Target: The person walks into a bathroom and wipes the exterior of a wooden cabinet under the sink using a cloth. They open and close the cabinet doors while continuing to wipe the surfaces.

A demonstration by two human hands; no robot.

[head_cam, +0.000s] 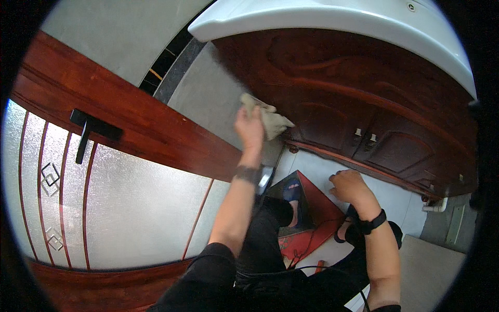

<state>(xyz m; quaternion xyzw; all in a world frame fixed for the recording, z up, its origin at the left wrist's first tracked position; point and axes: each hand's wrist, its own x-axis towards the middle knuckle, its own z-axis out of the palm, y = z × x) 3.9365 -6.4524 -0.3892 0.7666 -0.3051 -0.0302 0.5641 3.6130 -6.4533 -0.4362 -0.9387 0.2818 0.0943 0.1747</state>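
Note:
My left hand [250, 126] grips a crumpled beige cloth [274, 121] and holds it near the left side of a dark red-brown wooden vanity cabinet [312, 85], by the grey wall. Whether the cloth touches the cabinet cannot be told. My right hand [349, 186] hangs in front of the cabinet's lower edge, fingers curled and seemingly holding nothing; its palm side is hidden. Two small metal handles [358, 132] sit on the cabinet doors. A white ceramic washbasin [312, 17] tops the cabinet.
On the left stands a wooden door with frosted glass [144, 210] and a black lever handle [82, 142]. A red and dark mat [317, 195] lies under my feet on white floor tiles. A black cable [312, 243] crosses near my legs. A white pipe [436, 206] is at the right.

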